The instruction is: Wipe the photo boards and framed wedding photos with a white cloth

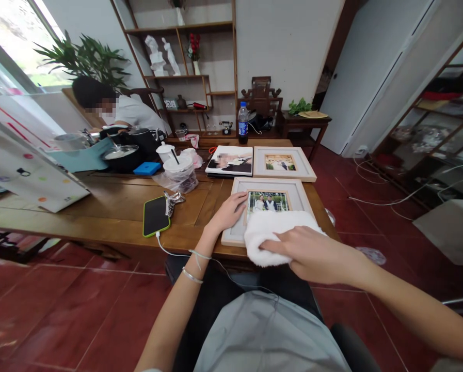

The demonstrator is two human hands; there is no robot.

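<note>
A pale picture frame (230, 236) with a wedding photo (272, 200) lies flat at the table's front edge. On its left side rests my left hand (231, 211), fingers stretched out over the border and not wrapped round it. My right hand (299, 248) grips a fluffy white cloth (268, 227) that lies over the lower right part of the frame and hides it. Behind stand a second framed photo (304, 168) and a flat photo panel (237, 155), lying side by side.
Left of the frame lie a charging phone (156, 217) and crumpled foil (175, 199). Farther back are a lidded plastic cup (177, 165), a blue box (146, 168) and a cola bottle (242, 124). Another person (134, 111) bends over the table's far left. The phone's cable (177, 254) crosses my left forearm.
</note>
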